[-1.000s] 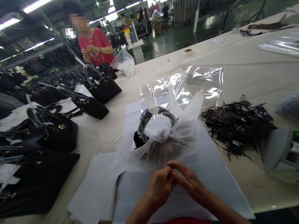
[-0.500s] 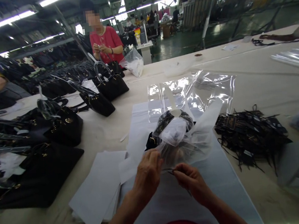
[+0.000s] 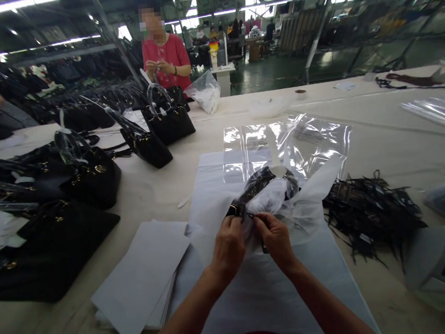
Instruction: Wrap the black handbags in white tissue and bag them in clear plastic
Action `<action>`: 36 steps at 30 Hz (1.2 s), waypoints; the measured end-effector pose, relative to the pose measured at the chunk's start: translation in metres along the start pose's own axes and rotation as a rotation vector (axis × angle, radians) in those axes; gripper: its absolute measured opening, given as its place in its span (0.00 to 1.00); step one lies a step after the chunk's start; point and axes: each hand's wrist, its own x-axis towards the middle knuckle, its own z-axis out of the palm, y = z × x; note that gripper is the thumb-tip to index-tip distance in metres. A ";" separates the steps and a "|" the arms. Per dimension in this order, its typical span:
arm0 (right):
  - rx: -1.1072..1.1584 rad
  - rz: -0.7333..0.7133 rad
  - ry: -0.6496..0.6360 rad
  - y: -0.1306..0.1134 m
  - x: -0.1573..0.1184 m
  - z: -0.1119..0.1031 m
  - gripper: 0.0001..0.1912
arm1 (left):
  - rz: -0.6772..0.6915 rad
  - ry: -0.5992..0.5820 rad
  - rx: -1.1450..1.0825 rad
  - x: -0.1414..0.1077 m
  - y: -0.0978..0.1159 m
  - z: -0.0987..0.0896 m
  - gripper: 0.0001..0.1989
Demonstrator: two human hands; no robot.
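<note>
A black handbag lies on white paper (image 3: 223,172) in front of me, mostly hidden under thin white wrapping (image 3: 308,206). Its handle (image 3: 259,182) is wrapped in clear plastic and loops away from me. Closed at the left base of this handle, beside a gold buckle, is my left hand (image 3: 230,245). My right hand (image 3: 275,238) pinches a thin black cord close to the left fingertips. Below the right fingers hangs a dark tag (image 3: 265,248), partly hidden by the hand.
Black hang tags (image 3: 372,210) are heaped at right beside a grey device (image 3: 438,259). Clear plastic sheets (image 3: 314,137) lie beyond the handbag. White cards (image 3: 142,274) are stacked at left, near several black handbags (image 3: 93,179). A co-worker (image 3: 167,57) stands across the table.
Both hands have moved forward, from the near edge of the wrapping to the handle's base. The cord has come with my right hand. The camera view has tilted slightly.
</note>
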 end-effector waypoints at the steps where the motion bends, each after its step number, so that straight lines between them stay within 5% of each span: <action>1: -0.035 -0.018 0.005 0.000 0.002 0.001 0.12 | -0.107 0.002 -0.102 0.008 -0.001 -0.004 0.13; 4: -0.125 -0.066 0.012 -0.002 0.006 0.004 0.11 | -0.272 -0.074 -0.290 0.029 -0.006 -0.009 0.15; 16: -0.221 -0.089 -0.119 -0.004 0.013 0.006 0.10 | -0.352 -0.313 -0.650 0.045 -0.011 -0.008 0.12; 24: -0.075 -0.069 -0.147 0.001 0.012 0.005 0.13 | -0.333 -0.258 -0.487 0.043 -0.024 0.003 0.11; 36: -0.073 -0.058 -0.196 -0.001 0.015 0.001 0.11 | -0.221 -0.244 -0.106 0.037 -0.016 -0.005 0.08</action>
